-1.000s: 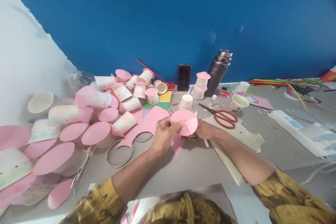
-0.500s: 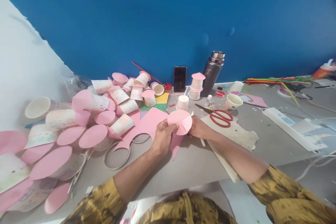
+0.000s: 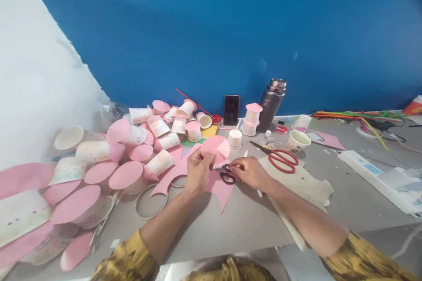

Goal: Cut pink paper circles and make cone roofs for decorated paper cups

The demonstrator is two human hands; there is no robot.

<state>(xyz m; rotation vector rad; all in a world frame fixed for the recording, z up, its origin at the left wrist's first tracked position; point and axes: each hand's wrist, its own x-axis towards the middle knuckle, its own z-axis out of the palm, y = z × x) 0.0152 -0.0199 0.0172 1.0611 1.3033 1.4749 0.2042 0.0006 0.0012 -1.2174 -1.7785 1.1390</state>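
My left hand (image 3: pixel 197 170) is closed on a pink paper circle (image 3: pixel 215 148) folded toward a cone and holds it up above the table. My right hand (image 3: pixel 249 171) rests just to its right, fingers curled on small black-handled scissors (image 3: pixel 227 174) that lie on a pink paper sheet (image 3: pixel 220 188). The scissor blades point toward the left hand. Both forearms reach in from the bottom, in yellow patterned sleeves.
A heap of paper cups with pink paper lids (image 3: pixel 132 149) fills the left of the grey table (image 3: pixel 329 210). Red-handled scissors (image 3: pixel 280 158), a phone (image 3: pixel 231 109), a dark flask (image 3: pixel 272 99), a stacked cup tower (image 3: pixel 252 118), a power strip (image 3: pixel 379 175) and colored sticks (image 3: pixel 359 116) lie behind and right.
My right hand let go of the pink circle and moved down onto the black scissors. The left hand now holds the circle alone, a little to the left.
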